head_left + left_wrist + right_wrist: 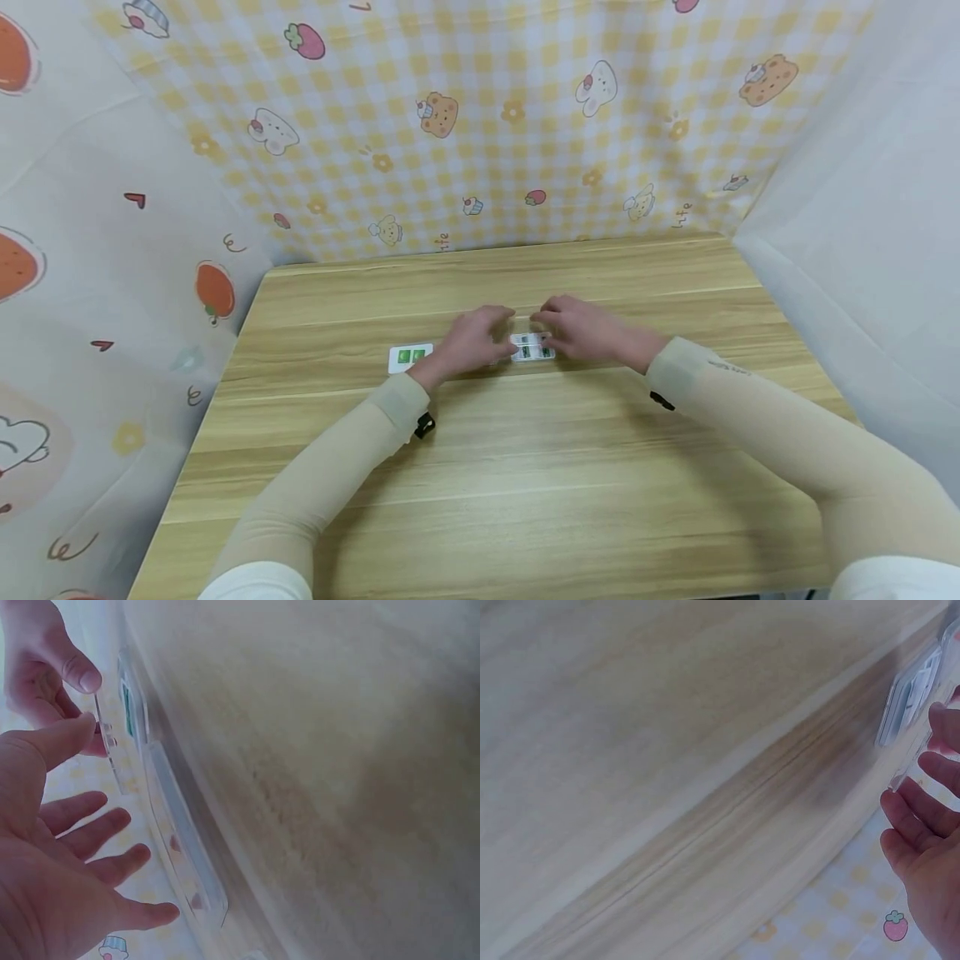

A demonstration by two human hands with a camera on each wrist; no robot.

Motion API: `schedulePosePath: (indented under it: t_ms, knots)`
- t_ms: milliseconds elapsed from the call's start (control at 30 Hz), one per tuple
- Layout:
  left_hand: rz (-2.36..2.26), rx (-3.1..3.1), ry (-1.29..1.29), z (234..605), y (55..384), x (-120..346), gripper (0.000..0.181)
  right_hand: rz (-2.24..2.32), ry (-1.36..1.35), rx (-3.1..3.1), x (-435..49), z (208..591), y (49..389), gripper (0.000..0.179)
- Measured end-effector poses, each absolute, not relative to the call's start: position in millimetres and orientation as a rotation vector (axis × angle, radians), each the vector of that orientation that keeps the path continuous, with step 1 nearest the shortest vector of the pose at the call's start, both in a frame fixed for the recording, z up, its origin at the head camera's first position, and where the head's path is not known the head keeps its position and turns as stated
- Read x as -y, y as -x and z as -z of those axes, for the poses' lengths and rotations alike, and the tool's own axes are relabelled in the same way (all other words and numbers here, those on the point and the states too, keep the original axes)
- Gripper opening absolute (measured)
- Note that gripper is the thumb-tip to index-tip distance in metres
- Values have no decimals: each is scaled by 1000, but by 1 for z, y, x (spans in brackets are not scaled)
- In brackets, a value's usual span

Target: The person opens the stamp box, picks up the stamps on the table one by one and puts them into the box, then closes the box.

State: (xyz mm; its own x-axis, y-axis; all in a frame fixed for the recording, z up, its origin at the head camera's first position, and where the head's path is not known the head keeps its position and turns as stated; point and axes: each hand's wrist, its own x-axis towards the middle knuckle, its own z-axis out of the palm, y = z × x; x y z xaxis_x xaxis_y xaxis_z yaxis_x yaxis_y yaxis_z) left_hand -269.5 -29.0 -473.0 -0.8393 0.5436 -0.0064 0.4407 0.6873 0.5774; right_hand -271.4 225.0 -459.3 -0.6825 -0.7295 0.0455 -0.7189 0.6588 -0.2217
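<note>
Between the two hands is a thin clear plastic plate [106, 739], seen nearly edge-on in the left wrist view. My right hand [585, 329] pinches it, thumb and fingers at its edges. My left hand [472, 337] reaches in from the other side; its thumb tip overlaps the plate and its other fingers are spread. Below them lies a clear-rimmed card [532, 352] with small dark-green pictures, partly covered by the hands. Beside it, under the left hand, the left wrist view shows a clear case [184, 832] with reddish spots, mostly hidden in the head view.
A white card [405, 348] with two green squares lies left of the left hand, partly behind the wrist. Everything rests on a wood-grain table [525, 483]. A checked cloth [480, 150] hangs behind it, with printed white sheets at the left side.
</note>
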Motion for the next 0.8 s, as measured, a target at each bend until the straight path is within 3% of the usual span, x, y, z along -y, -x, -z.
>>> schedulePosePath:
  t_ms: [233,800]
  knots:
    - [-757,-2713,-895,477,265,25,73,313,1263,-2818,-226,462,265,49]
    - [-653,-2767,-878,479,261,23,60,373,1313,-2830,-225,474,258,48]
